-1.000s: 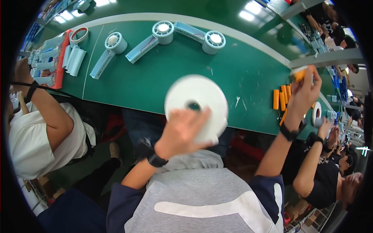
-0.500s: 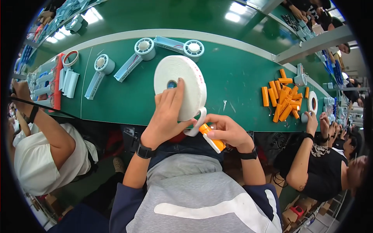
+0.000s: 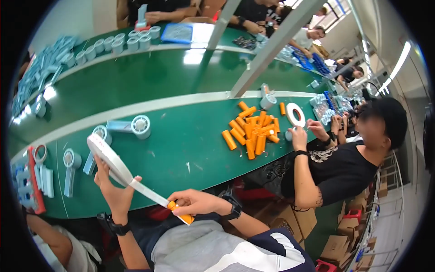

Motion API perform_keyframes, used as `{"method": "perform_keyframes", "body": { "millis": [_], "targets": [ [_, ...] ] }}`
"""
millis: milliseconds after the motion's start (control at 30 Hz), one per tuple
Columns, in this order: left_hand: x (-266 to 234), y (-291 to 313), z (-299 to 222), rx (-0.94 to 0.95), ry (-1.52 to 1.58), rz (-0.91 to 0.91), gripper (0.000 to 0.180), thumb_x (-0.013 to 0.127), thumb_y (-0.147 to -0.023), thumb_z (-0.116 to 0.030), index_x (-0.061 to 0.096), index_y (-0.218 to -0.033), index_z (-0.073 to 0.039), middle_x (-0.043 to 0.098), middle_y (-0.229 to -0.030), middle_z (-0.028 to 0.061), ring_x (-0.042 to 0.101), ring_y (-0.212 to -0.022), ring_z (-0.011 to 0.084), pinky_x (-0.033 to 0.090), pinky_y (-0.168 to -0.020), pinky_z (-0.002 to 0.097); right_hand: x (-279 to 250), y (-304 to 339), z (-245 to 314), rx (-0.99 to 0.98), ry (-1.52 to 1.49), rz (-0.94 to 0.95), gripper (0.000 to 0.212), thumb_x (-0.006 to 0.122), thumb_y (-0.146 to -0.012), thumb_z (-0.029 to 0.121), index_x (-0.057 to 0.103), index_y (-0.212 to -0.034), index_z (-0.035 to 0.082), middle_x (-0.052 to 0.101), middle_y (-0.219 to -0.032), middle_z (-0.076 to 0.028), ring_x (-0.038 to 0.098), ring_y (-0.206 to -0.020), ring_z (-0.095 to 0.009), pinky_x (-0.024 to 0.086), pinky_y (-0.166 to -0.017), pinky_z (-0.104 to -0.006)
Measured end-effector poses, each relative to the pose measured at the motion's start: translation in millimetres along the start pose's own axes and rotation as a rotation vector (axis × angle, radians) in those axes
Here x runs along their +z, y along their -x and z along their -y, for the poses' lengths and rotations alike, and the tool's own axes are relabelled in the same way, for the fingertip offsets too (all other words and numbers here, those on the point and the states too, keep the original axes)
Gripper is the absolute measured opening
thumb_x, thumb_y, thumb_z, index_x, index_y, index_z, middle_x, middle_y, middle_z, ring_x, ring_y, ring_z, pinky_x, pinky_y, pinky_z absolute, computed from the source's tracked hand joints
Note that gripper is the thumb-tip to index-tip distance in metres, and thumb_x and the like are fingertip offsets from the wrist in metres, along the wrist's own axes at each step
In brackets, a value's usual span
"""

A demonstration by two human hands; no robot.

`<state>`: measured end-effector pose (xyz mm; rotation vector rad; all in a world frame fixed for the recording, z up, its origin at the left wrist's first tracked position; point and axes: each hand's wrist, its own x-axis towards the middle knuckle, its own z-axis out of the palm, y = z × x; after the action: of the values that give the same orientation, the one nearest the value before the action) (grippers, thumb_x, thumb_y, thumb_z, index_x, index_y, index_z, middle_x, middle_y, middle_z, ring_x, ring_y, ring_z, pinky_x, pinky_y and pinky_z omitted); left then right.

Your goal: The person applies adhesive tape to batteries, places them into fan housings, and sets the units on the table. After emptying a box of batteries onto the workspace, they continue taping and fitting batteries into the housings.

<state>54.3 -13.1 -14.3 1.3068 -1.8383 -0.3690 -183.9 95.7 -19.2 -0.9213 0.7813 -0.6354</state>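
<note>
My left hand (image 3: 115,192) holds up a large roll of white tape (image 3: 113,161), fingers against its side and thumb near where the strip comes off. The roll is seen nearly edge-on. A straight white strip (image 3: 152,194) runs from it to an orange cylindrical battery (image 3: 185,217). My right hand (image 3: 197,201) is closed round that battery, thumb and fingers at its upper end by the tape. A white patch shows along the battery's side, partly hidden by the fingers.
A heap of orange batteries (image 3: 256,131) lies right on the green table (image 3: 181,158). Light-blue fan parts (image 3: 141,127) and a red-edged tray (image 3: 36,181) are at left. Beyond the heap, a co-worker (image 3: 340,167) handles parts beside another tape roll (image 3: 296,115). A metal post (image 3: 272,54) rises behind.
The view has swung to the right. The tape roll has turned edge-on, and the loose, curled strip is now pulled straight between roll and battery, with my hands farther apart.
</note>
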Motion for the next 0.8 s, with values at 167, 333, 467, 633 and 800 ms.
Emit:
{"method": "perform_keyframes", "body": {
  "millis": [167, 333, 467, 633, 800],
  "targets": [
    [3.2, 1.1, -16.2, -0.043, -0.007, 0.014, 0.1, 0.096, -0.055, -0.031, 0.047, -0.133, 0.007, 0.054, -0.125, 0.0196, 0.05, -0.109, 0.0346, 0.043, -0.094, 0.0443, -0.9, 32.9, 35.3, 0.013, 0.142, -0.368, 0.042, 0.066, -0.094, 0.011, 0.05, -0.133, 0.007, 0.062, -0.089, -0.002, 0.058, -0.077, -0.007, 0.048, -0.064, -0.0236],
    [9.8, 5.8, -37.9, 0.157, 0.11, 0.035, 0.114, 0.093, -0.051, -0.031, 0.04, -0.145, 0.005, 0.061, -0.101, 0.0119, 0.056, -0.098, 0.0276, 0.033, -0.09, 0.0388, -27.5, 53.1, 50.1, -0.27, 0.179, -0.579, 0.032, 0.056, -0.096, 0.004, 0.052, -0.127, 0.005, 0.064, -0.096, -0.005, 0.061, -0.08, -0.007, 0.049, -0.067, -0.0227],
    [2.9, 15.7, -39.1, 0.267, 0.048, 0.119, 0.112, 0.09, -0.048, -0.023, 0.041, -0.145, 0.005, 0.063, -0.117, 0.0125, 0.058, -0.098, 0.0258, 0.034, -0.087, 0.0381, -4.0, -3.1, 92.1, -0.521, 0.468, -0.589, 0.029, 0.056, -0.097, 0.004, 0.053, -0.126, 0.003, 0.067, -0.087, -0.005, 0.056, -0.068, -0.005, 0.043, -0.058, -0.0209],
    [-9.2, 15.0, -43.2, 0.261, 0.036, 0.113, 0.106, 0.088, -0.047, -0.02, 0.047, -0.141, 0.005, 0.065, -0.104, 0.009, 0.061, -0.093, 0.0234, 0.032, -0.082, 0.0364, 2.5, -11.2, 106.2, -0.43, 0.724, -0.489, 0.029, 0.053, -0.101, 0.011, 0.051, -0.129, 0.002, 0.068, -0.099, -0.007, 0.057, -0.076, -0.004, 0.043, -0.065, -0.0167],
    [-9.0, 15.4, -47.8, 0.314, 0.004, 0.077, 0.1, 0.086, -0.051, -0.021, 0.049, -0.141, 0.003, 0.063, -0.097, 0.0059, 0.059, -0.092, 0.0199, 0.03, -0.078, 0.0361, 1.4, -17.1, 95.9, -0.518, 0.688, -0.563, 0.027, 0.057, -0.098, 0.008, 0.056, -0.125, 0.001, 0.066, -0.079, -0.006, 0.052, -0.064, -0.004, 0.039, -0.057, -0.0194]
  ]
}}
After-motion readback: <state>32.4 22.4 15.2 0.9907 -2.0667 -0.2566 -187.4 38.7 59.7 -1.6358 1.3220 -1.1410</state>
